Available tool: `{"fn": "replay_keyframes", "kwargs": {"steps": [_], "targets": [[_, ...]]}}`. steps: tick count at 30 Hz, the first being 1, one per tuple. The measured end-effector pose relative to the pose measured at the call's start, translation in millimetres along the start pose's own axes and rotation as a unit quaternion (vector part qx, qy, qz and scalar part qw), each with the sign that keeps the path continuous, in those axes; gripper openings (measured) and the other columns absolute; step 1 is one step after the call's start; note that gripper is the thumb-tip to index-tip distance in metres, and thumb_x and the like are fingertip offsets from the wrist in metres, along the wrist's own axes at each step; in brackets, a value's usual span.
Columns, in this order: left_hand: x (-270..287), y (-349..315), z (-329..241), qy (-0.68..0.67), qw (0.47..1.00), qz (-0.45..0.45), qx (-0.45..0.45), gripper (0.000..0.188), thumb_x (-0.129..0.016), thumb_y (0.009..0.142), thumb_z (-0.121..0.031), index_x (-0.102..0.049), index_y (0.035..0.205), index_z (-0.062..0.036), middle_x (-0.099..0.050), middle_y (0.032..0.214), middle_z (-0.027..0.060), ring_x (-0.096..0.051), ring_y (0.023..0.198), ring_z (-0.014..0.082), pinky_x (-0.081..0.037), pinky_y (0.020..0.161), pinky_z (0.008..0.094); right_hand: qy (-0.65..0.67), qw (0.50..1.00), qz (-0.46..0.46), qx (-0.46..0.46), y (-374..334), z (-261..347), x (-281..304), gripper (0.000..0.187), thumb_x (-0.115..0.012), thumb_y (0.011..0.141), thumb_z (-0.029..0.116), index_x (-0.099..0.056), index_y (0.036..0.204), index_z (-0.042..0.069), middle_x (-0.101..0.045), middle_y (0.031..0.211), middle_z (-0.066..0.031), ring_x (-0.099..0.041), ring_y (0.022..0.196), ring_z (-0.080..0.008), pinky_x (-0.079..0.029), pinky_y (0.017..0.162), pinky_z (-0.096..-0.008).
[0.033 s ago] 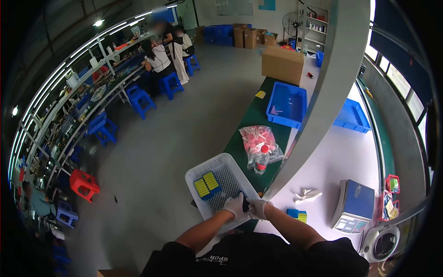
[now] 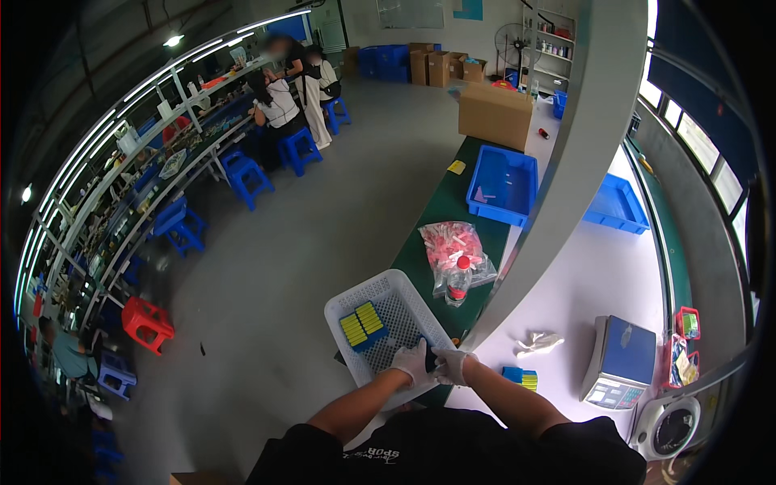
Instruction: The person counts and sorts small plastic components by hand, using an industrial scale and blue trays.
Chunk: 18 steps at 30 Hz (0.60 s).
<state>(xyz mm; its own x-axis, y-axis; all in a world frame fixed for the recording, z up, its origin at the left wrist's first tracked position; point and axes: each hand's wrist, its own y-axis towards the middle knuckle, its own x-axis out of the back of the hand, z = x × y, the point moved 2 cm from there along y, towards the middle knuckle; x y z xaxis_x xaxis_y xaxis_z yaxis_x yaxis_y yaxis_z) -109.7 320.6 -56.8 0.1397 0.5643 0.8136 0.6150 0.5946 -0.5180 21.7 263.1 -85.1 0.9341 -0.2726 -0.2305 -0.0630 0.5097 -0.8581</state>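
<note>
A white perforated plastic basket (image 2: pixel 343 293) sits in front of me at the edge of the green-topped table. Inside it, toward the left, lie yellow-and-blue blocks (image 2: pixel 363 325) packed in rows. My left hand (image 2: pixel 411 365), in a whitish glove, is over the basket's near right part, its fingers closed on a small dark piece (image 2: pixel 429 352) whose kind I cannot make out. My right hand (image 2: pixel 453 367), gloved too, meets it from the right at the basket's rim, its fingers closed against the same piece. Part of that piece is hidden by the gloves.
Beyond the basket are a bag of pink pieces (image 2: pixel 449 242) and a red-capped bottle (image 2: pixel 458 281). A grey pillar (image 2: pixel 558 153) rises at right. On the white table lie more yellow-and-blue blocks (image 2: pixel 520 377), a white glove (image 2: pixel 539 343) and a scale (image 2: pixel 624 360). Several people sit or stand far left.
</note>
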Motion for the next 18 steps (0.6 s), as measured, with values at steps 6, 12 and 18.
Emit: {"fn": "replay_keyframes", "kwargs": {"steps": [6, 12, 18], "targets": [[-12.9, 5.8, -0.2, 0.029, 0.998, -0.048, 0.001, 0.105, -0.063, 0.071, -0.051, -0.013, 0.141, 0.0083, -0.051, 0.126, 0.0215, -0.053, 0.116, 0.0299, -0.031, 0.103, 0.0389, 0.036, 0.999, 0.008, -0.028, 8.9, -2.3, 1.4, 0.042, -0.061, 0.085, 0.046, -0.049, 0.092, 0.007, -0.055, 0.076, -0.0123, -0.058, 0.062, -0.0219, -0.052, 0.053, -0.0298], [-23.8, 12.8, 1.0, 0.057, 0.994, -0.096, 0.011, 0.1, -0.063, 0.072, -0.051, -0.02, 0.141, 0.0054, -0.059, 0.11, 0.0171, -0.061, 0.099, 0.0267, -0.039, 0.092, 0.0411, 0.074, 0.996, -0.006, -0.047, 9.4, 1.8, -2.2, 0.036, -0.063, 0.085, 0.039, -0.05, 0.091, 0.006, -0.051, 0.082, -0.0132, -0.059, 0.069, -0.0256, -0.053, 0.053, -0.0334], [-33.9, 17.9, 1.7, 0.118, 0.98, -0.16, -0.007, 0.083, -0.06, 0.077, -0.04, -0.026, 0.141, 0.0018, -0.061, 0.093, 0.0107, -0.063, 0.084, 0.0228, -0.045, 0.071, 0.0395, 0.015, 0.999, -0.02, -0.033, 14.0, 1.3, -2.5, 0.046, -0.063, 0.085, 0.041, -0.05, 0.107, 0.002, -0.054, 0.095, -0.0179, -0.061, 0.085, -0.0303, -0.055, 0.067, -0.0405]]}}
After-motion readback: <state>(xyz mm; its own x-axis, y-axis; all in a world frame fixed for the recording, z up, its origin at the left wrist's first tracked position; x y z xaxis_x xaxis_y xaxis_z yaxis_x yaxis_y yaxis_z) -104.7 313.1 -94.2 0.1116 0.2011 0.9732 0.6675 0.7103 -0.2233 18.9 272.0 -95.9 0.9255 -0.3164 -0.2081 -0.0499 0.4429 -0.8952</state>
